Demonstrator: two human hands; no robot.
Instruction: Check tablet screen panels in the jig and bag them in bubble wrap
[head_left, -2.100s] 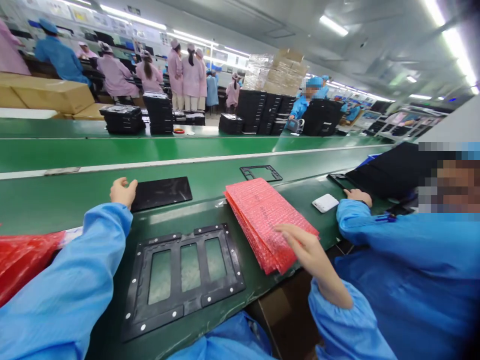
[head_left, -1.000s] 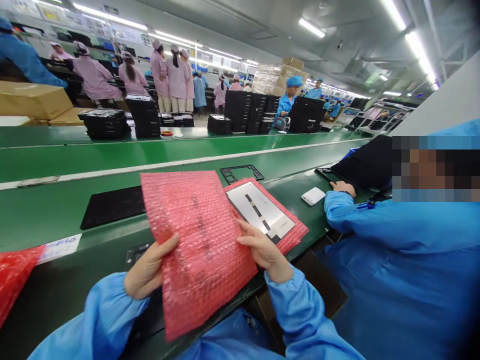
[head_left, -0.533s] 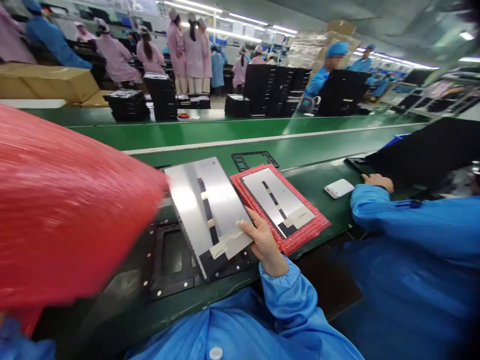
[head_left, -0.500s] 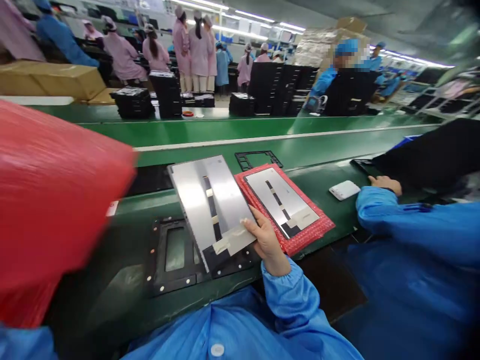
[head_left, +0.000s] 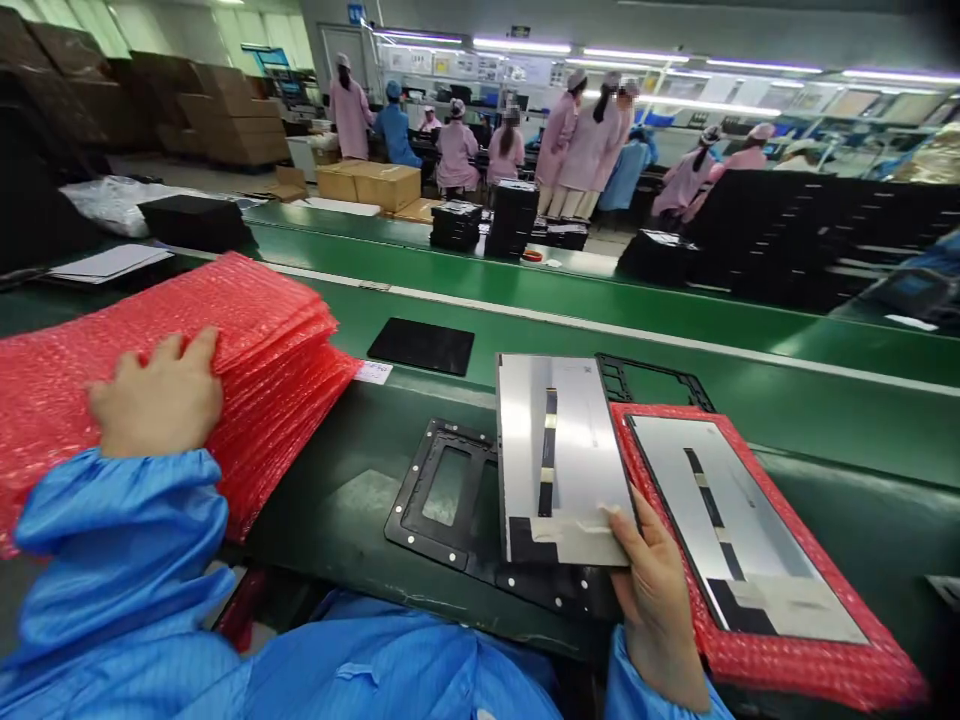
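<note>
The left hand (head_left: 157,395), now moved off the sleeve it held, lies open on a stack of red bubble-wrap bags (head_left: 277,350). The right hand (head_left: 656,600) pinches a silver-backed display panel (head_left: 559,450) by its edge, above a black frame (head_left: 442,490), beside a second panel (head_left: 739,520).

Nothing was legible. The small print on the display panel (head_left: 577,366), the white label (head_left: 373,372) on the green conveyor belt (head_left: 525,335) and the blue wall sign (head_left: 356,13) were too small or blurred.
</note>
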